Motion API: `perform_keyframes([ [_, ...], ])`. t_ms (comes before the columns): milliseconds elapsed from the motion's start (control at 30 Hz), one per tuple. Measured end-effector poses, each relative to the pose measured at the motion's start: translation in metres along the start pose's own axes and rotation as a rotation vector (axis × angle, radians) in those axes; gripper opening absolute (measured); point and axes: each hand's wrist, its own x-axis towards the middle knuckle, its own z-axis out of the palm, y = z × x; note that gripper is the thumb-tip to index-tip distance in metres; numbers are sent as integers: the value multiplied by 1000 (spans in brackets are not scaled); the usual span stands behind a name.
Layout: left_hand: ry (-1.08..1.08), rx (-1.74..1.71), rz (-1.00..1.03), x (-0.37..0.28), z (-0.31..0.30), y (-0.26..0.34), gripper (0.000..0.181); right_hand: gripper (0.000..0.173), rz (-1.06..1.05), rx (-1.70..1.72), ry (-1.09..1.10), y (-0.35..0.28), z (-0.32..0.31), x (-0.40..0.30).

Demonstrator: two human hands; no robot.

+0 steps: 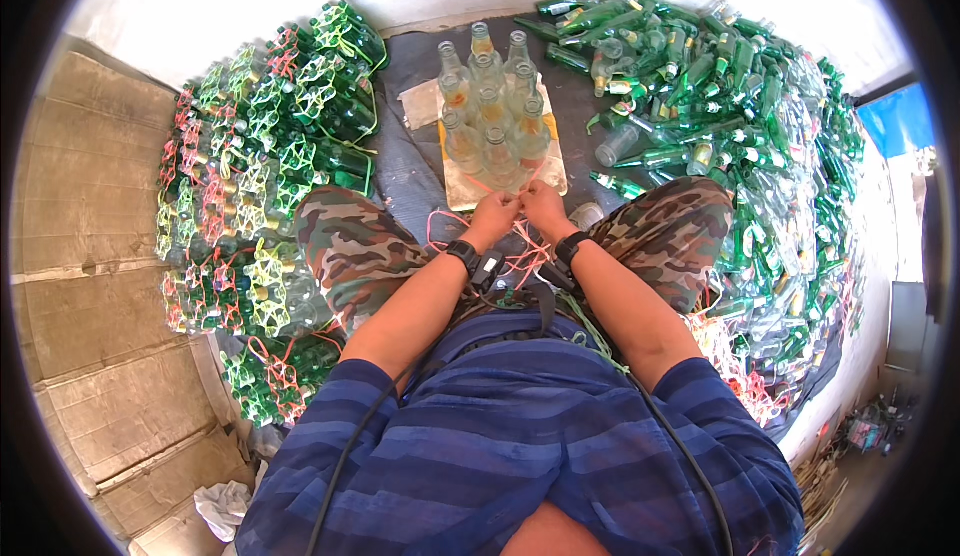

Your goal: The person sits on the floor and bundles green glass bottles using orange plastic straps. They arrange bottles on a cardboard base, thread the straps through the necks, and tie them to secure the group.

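Note:
Several clear glass bottles (489,107) stand upright in a tight cluster on a pale board (555,173) in front of me. A thin pink-red plastic strap (474,183) runs from low on the cluster's near side to my hands. My left hand (495,214) and my right hand (543,205) meet just short of the bottles, fingertips together, pinching the strap. Their fingers hide the exact crossing of its ends. Loose pink strands (525,258) hang below my hands, between my legs.
Bundles of green and clear bottles (277,143), laced with red and yellow-green strap, are stacked at left. A big heap of loose bottles (690,75) lies at right. More strap (739,361) is piled by my right elbow. Cardboard (97,203) covers the left side.

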Motion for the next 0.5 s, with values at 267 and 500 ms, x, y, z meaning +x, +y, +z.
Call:
perform_keyframes([
  [267, 88, 237, 87, -4, 2, -1, 24, 12, 315, 329, -199, -16, -20, -6],
  [500, 20, 148, 20, -5, 3, 6, 24, 12, 557, 596, -309, -33, -32, -13],
])
